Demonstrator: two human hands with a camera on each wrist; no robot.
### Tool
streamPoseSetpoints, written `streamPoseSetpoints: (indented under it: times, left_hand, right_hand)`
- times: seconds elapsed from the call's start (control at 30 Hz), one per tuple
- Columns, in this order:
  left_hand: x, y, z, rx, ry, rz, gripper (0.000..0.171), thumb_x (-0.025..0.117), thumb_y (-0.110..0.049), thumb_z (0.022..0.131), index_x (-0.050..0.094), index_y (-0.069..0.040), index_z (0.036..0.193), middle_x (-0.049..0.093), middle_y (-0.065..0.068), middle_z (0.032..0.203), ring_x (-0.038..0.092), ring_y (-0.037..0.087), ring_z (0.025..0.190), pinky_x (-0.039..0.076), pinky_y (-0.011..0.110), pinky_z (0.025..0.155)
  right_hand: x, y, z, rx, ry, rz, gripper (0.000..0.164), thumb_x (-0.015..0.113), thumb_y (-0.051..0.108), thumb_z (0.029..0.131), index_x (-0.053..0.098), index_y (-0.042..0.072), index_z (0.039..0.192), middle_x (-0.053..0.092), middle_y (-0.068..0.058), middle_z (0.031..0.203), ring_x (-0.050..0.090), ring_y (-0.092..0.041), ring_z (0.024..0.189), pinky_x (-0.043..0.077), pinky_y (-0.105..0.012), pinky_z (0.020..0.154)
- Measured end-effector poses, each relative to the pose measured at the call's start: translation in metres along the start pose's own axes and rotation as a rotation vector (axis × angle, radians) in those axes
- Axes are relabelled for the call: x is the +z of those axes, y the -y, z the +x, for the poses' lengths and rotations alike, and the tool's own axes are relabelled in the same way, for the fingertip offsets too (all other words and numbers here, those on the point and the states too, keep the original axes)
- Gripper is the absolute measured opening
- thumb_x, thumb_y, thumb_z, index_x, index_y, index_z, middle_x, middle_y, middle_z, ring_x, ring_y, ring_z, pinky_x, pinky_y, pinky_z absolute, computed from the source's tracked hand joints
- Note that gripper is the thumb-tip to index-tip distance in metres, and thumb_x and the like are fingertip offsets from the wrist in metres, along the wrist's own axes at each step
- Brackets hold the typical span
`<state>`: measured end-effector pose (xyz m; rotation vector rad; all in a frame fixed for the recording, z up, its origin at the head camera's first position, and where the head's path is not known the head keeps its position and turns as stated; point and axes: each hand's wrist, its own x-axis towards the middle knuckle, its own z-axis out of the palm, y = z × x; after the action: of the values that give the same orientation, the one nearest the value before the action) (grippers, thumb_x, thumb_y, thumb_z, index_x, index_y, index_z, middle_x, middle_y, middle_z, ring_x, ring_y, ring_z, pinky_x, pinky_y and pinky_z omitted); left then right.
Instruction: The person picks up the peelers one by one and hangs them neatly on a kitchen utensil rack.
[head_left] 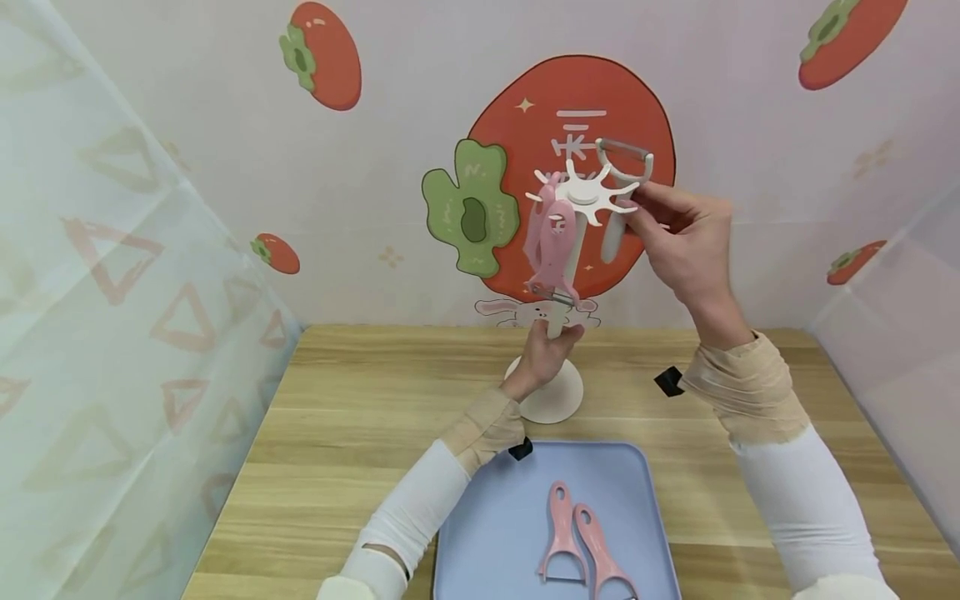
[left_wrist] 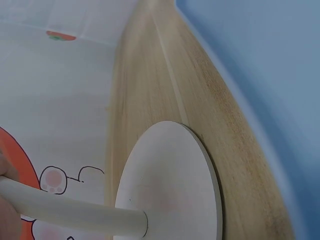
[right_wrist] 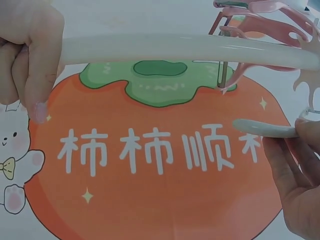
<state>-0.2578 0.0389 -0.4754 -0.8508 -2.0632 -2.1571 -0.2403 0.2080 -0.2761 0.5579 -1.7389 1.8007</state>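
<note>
Gripping pole (left_wrist: 75,212) with left hand (head_left: 546,354), fingers wrapped round, probably to steady the stand (head_left: 557,402); pinching white peeler (head_left: 613,240) at the neck with right hand (head_left: 693,250), thumb and fingers nearly together, blade (head_left: 626,149) above fingertips, probably to spare skin; near hooks (head_left: 581,197) left of right fingers, beside hung pink peelers (head_left: 557,246); loose peelers (head_left: 561,515) on tray (head_left: 483,525) below left fingers.

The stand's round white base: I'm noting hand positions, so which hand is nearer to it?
Left. The left hand grips the pole just above the round white base; the right hand is much higher, holding a white peeler beside the hooks.
</note>
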Motion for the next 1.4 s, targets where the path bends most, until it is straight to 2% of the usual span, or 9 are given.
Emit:
streamPoseSetpoints:
  times: [0.03,0.07,0.2,0.27,0.4,0.53,0.83,1.07,1.4]
  left_hand:
    - [0.0,0.0,0.001,-0.001,-0.005,-0.001,0.039,0.06,-0.003,0.099,0.059,0.001,0.139,0.054,0.002,0.07,0.037,0.01,0.052,0.03,0.026,0.051]
    - [0.0,-0.001,0.001,-0.005,-0.002,-0.006,0.039,0.059,-0.004,0.1,0.059,0.002,0.138,0.047,0.002,0.065,0.034,0.011,0.049,0.029,0.027,0.049]
    - [-0.001,-0.002,0.003,-0.017,0.013,-0.006,0.039,0.057,-0.004,0.101,0.055,0.004,0.139,0.046,-0.004,0.063,0.034,0.009,0.048,0.03,0.027,0.049]
    - [-0.002,-0.011,0.002,-0.018,0.019,-0.015,0.033,0.057,-0.002,0.1,0.054,0.007,0.131,0.038,-0.004,0.056,0.034,0.009,0.048,0.03,0.026,0.05]
    - [0.0,-0.008,0.005,0.018,0.0,0.009,0.029,0.059,0.001,0.098,0.054,0.008,0.126,0.04,0.002,0.063,0.042,0.009,0.061,0.039,0.025,0.065]
    - [0.002,0.001,0.007,0.036,-0.033,0.045,0.032,0.061,0.0,0.096,0.057,0.004,0.127,0.042,0.005,0.071,0.045,0.012,0.074,0.04,0.026,0.079]
    - [0.002,-0.001,0.004,-0.007,-0.035,0.039,0.029,0.062,-0.002,0.096,0.06,0.003,0.125,0.042,-0.002,0.072,0.045,0.014,0.075,0.041,0.026,0.079]
    - [0.003,0.001,0.003,0.029,-0.028,0.044,0.035,0.061,0.001,0.095,0.055,0.006,0.13,0.048,0.001,0.08,0.048,0.013,0.083,0.042,0.026,0.084]
    - [0.004,0.001,0.0,-0.007,-0.031,0.066,0.026,0.06,-0.001,0.095,0.059,0.001,0.122,0.038,-0.002,0.067,0.042,0.011,0.07,0.039,0.027,0.075]
  right_hand:
    - [0.001,0.0,0.0,-0.002,0.006,-0.004,0.032,0.076,-0.006,0.085,0.072,-0.016,0.115,0.08,-0.001,0.093,0.076,-0.01,0.076,0.059,-0.021,0.069]
    - [0.002,0.0,0.0,-0.003,0.012,-0.008,0.032,0.076,-0.005,0.085,0.072,-0.015,0.115,0.08,-0.001,0.094,0.076,-0.01,0.077,0.059,-0.021,0.07]
    - [0.006,0.001,0.001,0.005,0.041,0.003,0.029,0.076,-0.006,0.085,0.074,-0.013,0.113,0.079,-0.003,0.094,0.076,-0.012,0.075,0.06,-0.022,0.07]
    - [0.007,0.001,0.0,0.01,0.049,-0.033,0.028,0.077,-0.005,0.085,0.076,-0.01,0.112,0.079,-0.004,0.093,0.075,-0.012,0.074,0.06,-0.022,0.07]
    - [0.009,0.0,0.0,0.014,0.051,-0.065,0.026,0.079,-0.003,0.084,0.078,-0.008,0.109,0.077,-0.004,0.091,0.074,-0.012,0.069,0.06,-0.023,0.069]
    - [0.011,-0.001,0.0,0.012,0.056,-0.03,0.025,0.079,-0.005,0.083,0.078,-0.01,0.107,0.077,-0.004,0.088,0.075,-0.012,0.069,0.06,-0.024,0.07]
    - [0.011,-0.004,-0.005,-0.009,0.06,-0.126,0.027,0.077,-0.002,0.086,0.075,-0.012,0.111,0.078,0.005,0.088,0.076,-0.01,0.072,0.06,-0.024,0.07]
    - [0.011,-0.008,-0.009,0.009,0.082,-0.181,0.032,0.075,0.0,0.088,0.073,-0.012,0.117,0.077,0.01,0.096,0.076,-0.007,0.082,0.059,-0.023,0.071]
    - [0.012,-0.012,-0.013,-0.021,0.101,-0.185,0.029,0.073,-0.003,0.089,0.073,-0.013,0.116,0.077,0.013,0.097,0.076,-0.006,0.085,0.059,-0.021,0.072]
